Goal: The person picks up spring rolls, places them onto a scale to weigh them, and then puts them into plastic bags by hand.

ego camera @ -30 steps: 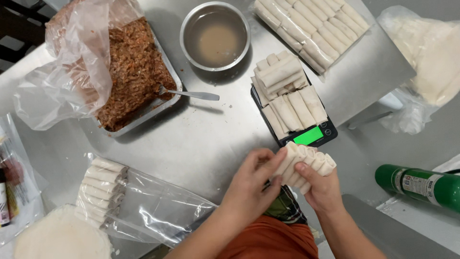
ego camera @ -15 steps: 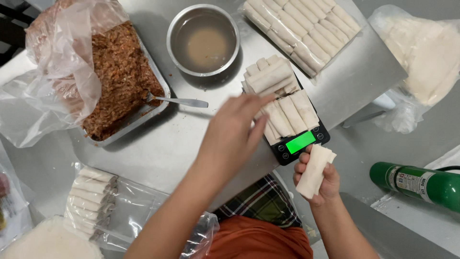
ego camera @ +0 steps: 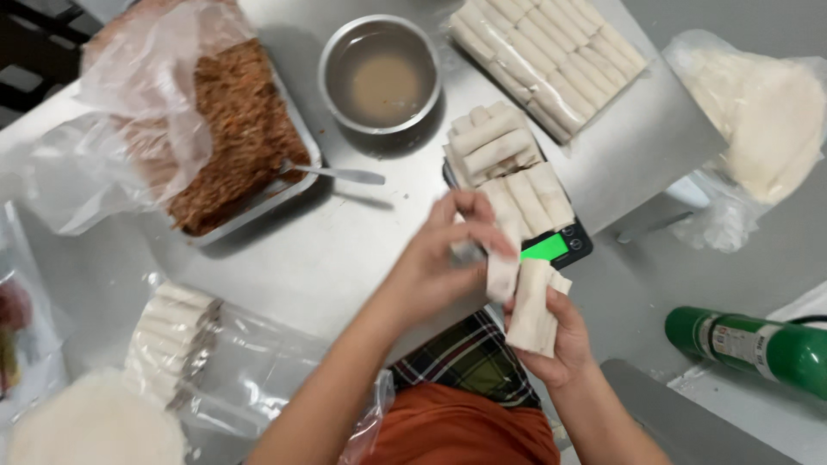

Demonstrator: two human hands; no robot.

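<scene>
A brushed steel counter (ego camera: 301, 258) fills most of the view, its dull grey top scuffed and softly reflecting a diffuse overhead light that casts only faint shadows. To the right, past the counter's slanting edge, lies a lower, smooth grey surface (ego camera: 620, 293), possibly a second worktop or the floor, though the angle makes it hard to tell. At the upper left corner a dark patch with slatted bars (ego camera: 34, 60) shows beyond the counter, perhaps a rack or a chair, too cropped to make out
</scene>
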